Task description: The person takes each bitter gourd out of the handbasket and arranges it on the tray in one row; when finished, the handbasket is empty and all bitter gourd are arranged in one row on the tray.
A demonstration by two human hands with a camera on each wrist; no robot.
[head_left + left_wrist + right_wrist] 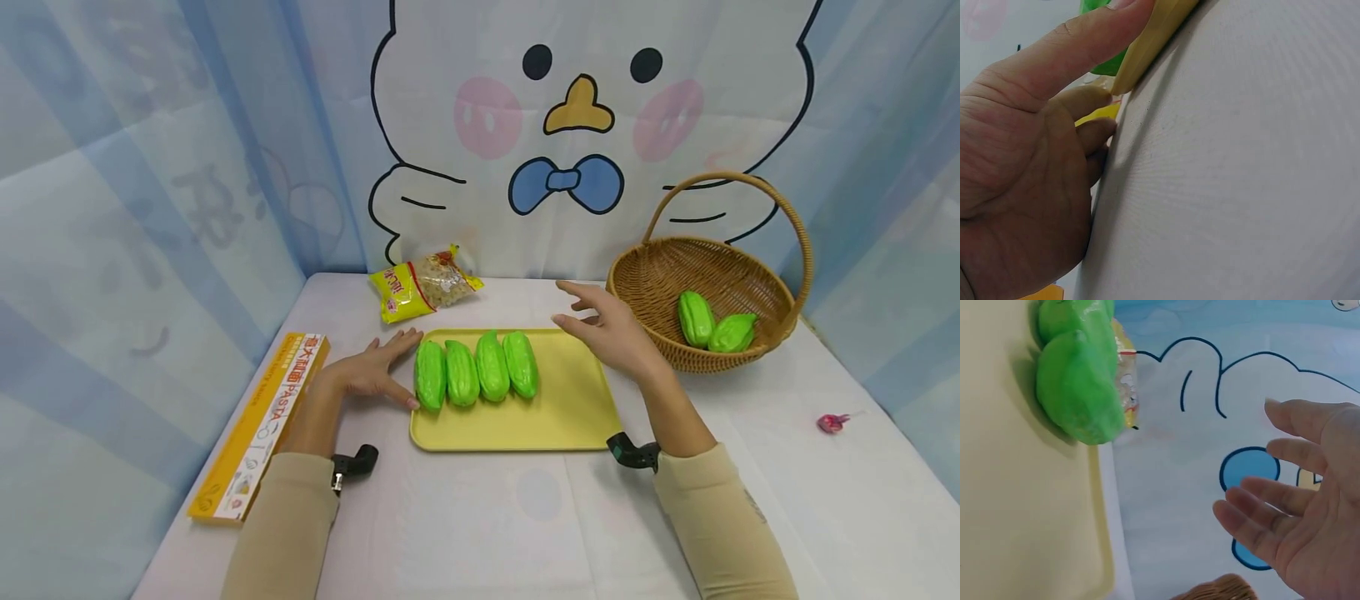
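Note:
Several bright green ridged vegetables, like bitter melons [492, 367], lie side by side on the left half of a yellow tray [573, 400]. At the tray's left edge rests my left hand [372, 368], fingers spread and thumb by the near corner; in the left wrist view the thumb [1079, 50] lies along the tray's rim. My right hand [609, 327] hovers over the tray's far right corner, holding nothing, its fingers relaxed and apart in the right wrist view. Two more green vegetables [696, 319] sit inside a wicker basket [660, 271] to its right.
A yellow snack bag [405, 290] lies behind the tray. Along the left table edge is a long pasta box [262, 425]. A small wrapped pink candy [832, 423] lies at the right. The basket's tall handle [802, 225] arches up, with a printed curtain behind.

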